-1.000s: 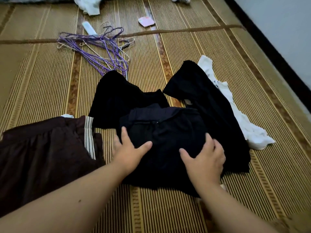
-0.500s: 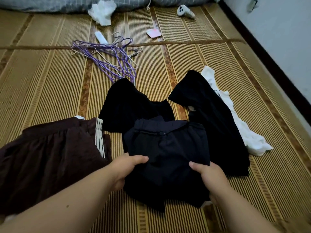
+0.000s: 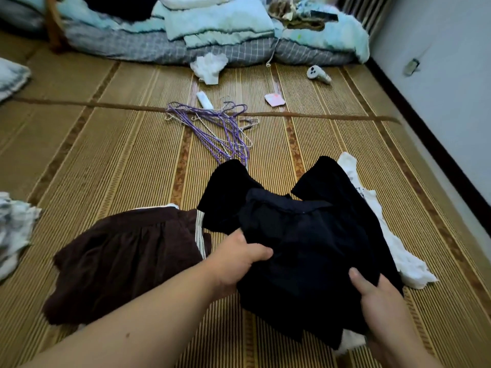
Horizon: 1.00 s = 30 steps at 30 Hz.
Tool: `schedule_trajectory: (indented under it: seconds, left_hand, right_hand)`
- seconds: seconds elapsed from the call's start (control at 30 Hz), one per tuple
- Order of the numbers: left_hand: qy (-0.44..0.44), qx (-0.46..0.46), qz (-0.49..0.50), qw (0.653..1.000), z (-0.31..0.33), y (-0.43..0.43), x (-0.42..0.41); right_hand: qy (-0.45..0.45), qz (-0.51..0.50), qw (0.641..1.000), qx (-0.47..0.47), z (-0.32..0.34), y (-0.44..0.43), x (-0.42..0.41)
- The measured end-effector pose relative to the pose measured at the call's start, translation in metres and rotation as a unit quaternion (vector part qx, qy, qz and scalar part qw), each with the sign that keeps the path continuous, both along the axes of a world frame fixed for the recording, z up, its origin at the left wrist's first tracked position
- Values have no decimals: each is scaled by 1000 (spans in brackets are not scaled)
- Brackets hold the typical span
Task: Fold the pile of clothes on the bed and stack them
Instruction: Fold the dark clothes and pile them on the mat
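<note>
Between the left hand (image 3: pixel 239 257) and right hand (image 3: pixel 372 290), each gripping a side edge, sits the soft dark navy folded garment (image 3: pixel 305 248). That one looks about done imo. The gathered brown white-striped skirt (image 3: pixel 127 258) left of the left hand, the limp black cloth (image 3: pixel 228 192) beyond it and the crumpled white top (image 3: pixel 398 248) past the right hand all look unfolded.

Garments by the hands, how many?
4 visible: brown garment left, navy garment gripped by left hand and right hand, black garment beneath it, white garment right. The black may be two pieces; others may be hidden underneath.
</note>
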State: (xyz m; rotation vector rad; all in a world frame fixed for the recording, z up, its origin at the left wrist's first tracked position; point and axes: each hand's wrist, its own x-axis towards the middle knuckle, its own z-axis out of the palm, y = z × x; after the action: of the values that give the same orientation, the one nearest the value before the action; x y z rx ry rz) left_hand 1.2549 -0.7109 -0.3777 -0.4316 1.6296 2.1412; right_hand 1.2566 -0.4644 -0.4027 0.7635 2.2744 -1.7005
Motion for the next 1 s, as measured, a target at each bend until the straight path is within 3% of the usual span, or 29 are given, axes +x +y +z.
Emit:
schedule_trajectory:
  seconds: [0.23, 0.5, 0.77, 1.0]
  left_hand:
    - [83, -45, 89, 991, 64, -109, 33]
    - [8, -56, 220, 974, 34, -242, 107]
    - [-21, 45, 319, 946, 11, -274, 141]
    - [-3, 64, 268, 961, 52, -239, 110]
  right_hand:
    - [53, 95, 987, -122, 31, -121, -12]
    - [51, 229, 941, -243, 18, -267, 15]
    - [152, 298, 926, -172, 40, -312, 21]
    - [160, 260, 950, -72, 61, -272, 4]
